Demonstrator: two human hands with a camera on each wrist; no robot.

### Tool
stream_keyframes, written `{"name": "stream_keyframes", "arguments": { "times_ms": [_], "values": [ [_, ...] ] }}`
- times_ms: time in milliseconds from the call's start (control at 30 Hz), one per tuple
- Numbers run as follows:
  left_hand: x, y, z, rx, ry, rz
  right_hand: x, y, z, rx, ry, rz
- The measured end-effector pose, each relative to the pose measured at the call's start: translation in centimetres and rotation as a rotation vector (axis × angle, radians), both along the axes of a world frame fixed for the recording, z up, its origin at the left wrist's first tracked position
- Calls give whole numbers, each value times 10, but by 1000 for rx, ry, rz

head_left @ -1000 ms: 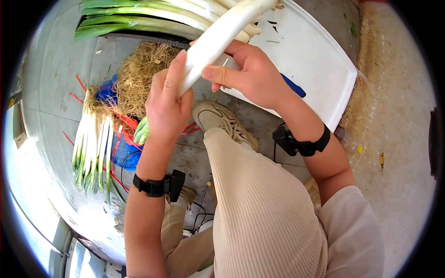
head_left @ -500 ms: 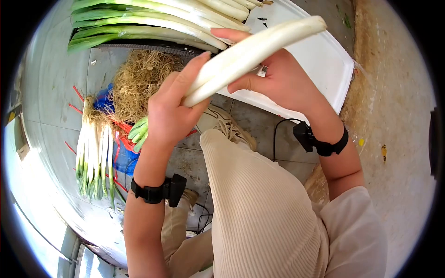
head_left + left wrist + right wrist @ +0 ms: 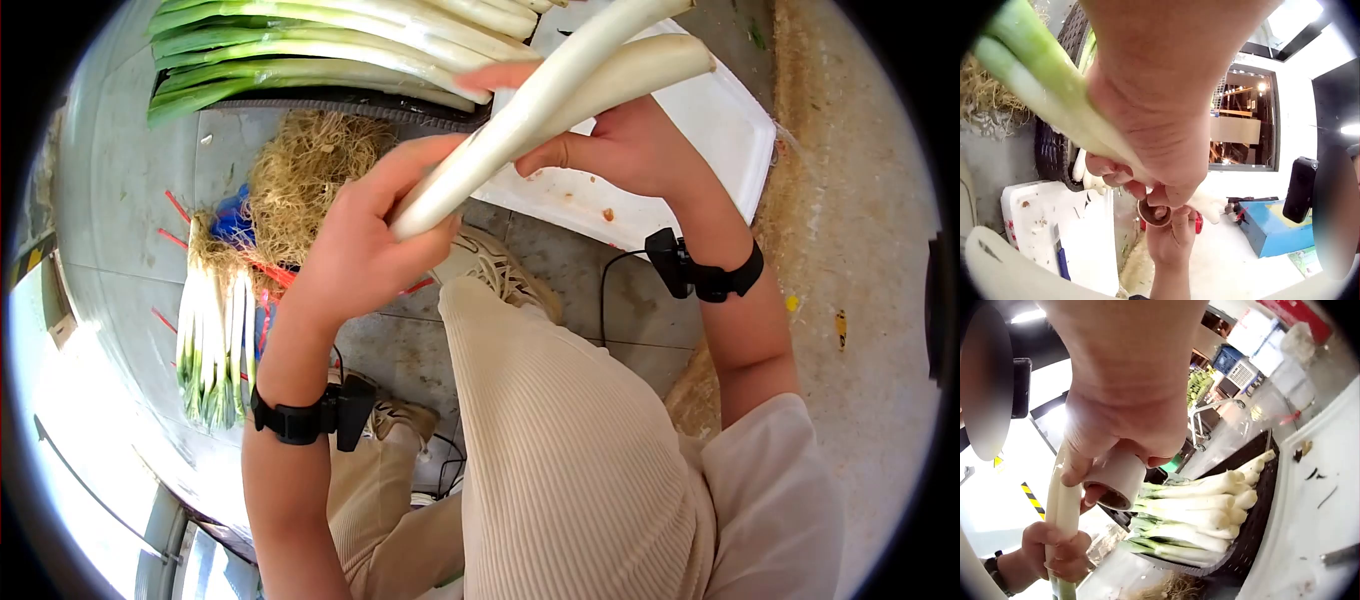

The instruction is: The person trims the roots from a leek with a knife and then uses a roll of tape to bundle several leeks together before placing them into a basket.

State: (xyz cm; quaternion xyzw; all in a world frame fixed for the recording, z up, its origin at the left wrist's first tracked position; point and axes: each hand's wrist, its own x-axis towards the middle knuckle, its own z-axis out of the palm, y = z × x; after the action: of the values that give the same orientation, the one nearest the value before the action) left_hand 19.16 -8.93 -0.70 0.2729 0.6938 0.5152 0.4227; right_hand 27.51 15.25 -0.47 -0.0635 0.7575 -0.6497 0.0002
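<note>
My left hand point(image 3: 370, 235) grips two thick leeks point(image 3: 510, 125) around their white stalks, and the green parts trail behind the hand in the left wrist view. Their white root ends fan apart toward the upper right in the head view. My right hand point(image 3: 635, 150) is beside the stalks, its thumb close under them. In the right wrist view that hand holds a roll of tape point(image 3: 1122, 478), with a finger inside the brown core. Its fingertips are right at the stalks, just above the left hand.
A dark woven basket point(image 3: 1266, 494) of leeks point(image 3: 1197, 515) stands ahead. Beside it is a white foam tray point(image 3: 735, 150) with a blue-handled knife point(image 3: 1062, 259). Cut roots point(image 3: 310, 180) and a bundle of thinner scallions point(image 3: 210, 340) lie on the floor at left.
The leeks have turned and spread, so two separate stalks now show where one did before. My right hand has shifted rightward, and the left hand has rolled over and come slightly lower.
</note>
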Motion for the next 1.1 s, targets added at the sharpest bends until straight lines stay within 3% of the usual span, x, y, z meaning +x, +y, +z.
{"name": "stream_keyframes", "arguments": {
  "times_ms": [67, 133, 167, 233, 300, 367, 400, 467, 500, 567, 667, 900, 967, 1100],
  "values": [
    [-5, -8, 5, -60, -79, -17, 0, -8, -9, -87, -18, 32],
    [-11, -14, 12, -96, -363, -64, 2, -20, -19, -211, -42, -61],
    [-11, -18, 9, -97, -362, -62, 1, -23, -18, -213, -40, -59],
    [-7, -29, -4, 94, -289, 50, 0, -31, -8, -474, -267, -67],
    [-6, -36, -11, -34, -218, 49, 0, -36, -4, -431, -317, -86],
    [7, -29, -17, 48, 84, 297, 2, -44, -11, -423, -352, -197],
    [11, -28, -17, 48, 85, 299, 1, -50, -14, -423, -351, -194],
    [19, -25, -19, -153, 421, 369, 3, -60, -18, -471, -415, -315],
    [21, -22, -21, -151, 419, 370, 4, -63, -19, -468, -417, -315],
    [22, -19, -26, -11, 931, 308, 4, -68, -20, -553, -481, -430],
    [24, -29, -26, -206, 980, 155, 6, -69, -20, -536, -536, -389],
    [14, -40, -25, -188, 915, 239, -5, -72, -11, -478, -473, -228],
    [10, -43, -25, -89, 906, 318, -6, -70, -9, -401, -473, -111],
    [8, -49, -24, -75, 796, 295, -4, -59, -13, -335, -412, -44]
  ]
}}
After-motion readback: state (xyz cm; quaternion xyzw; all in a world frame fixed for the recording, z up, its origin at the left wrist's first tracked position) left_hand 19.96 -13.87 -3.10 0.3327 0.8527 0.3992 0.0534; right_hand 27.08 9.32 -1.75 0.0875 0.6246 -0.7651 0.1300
